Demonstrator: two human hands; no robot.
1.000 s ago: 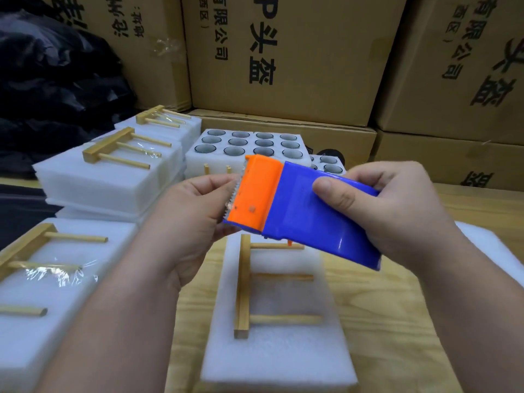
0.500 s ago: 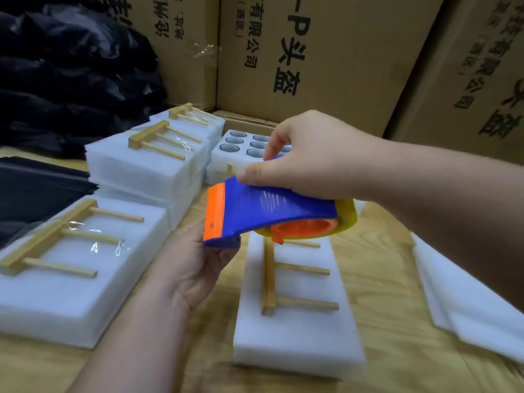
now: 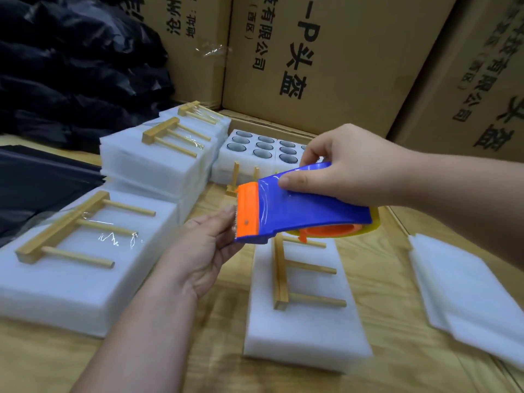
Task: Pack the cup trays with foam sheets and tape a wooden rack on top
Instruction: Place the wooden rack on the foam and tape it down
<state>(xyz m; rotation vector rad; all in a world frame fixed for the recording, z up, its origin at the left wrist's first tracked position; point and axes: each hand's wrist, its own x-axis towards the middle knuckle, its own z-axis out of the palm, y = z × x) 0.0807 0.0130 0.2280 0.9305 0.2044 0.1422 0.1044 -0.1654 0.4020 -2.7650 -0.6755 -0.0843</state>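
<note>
The tape dispenser (image 3: 300,205) is held above the foam-wrapped tray (image 3: 306,324) on the table (image 3: 221,350) — right hand (image 3: 346,165) in a clenched grip on its blue body; left hand (image 3: 207,248) fingertips pinched at the serrated orange end.

Stacked cartons behind a wooden worktop

Large brown cardboard cartons (image 3: 326,61) printed with black Chinese characters stood stacked as a wall across the back, a scrap of clear tape (image 3: 211,49) stuck near one seam. Crumpled black plastic bags (image 3: 71,72) were heaped at the far left, against the cartons. The light-grained wooden table (image 3: 377,239) ran below them, evenly lit, with no hard shadows.
</note>
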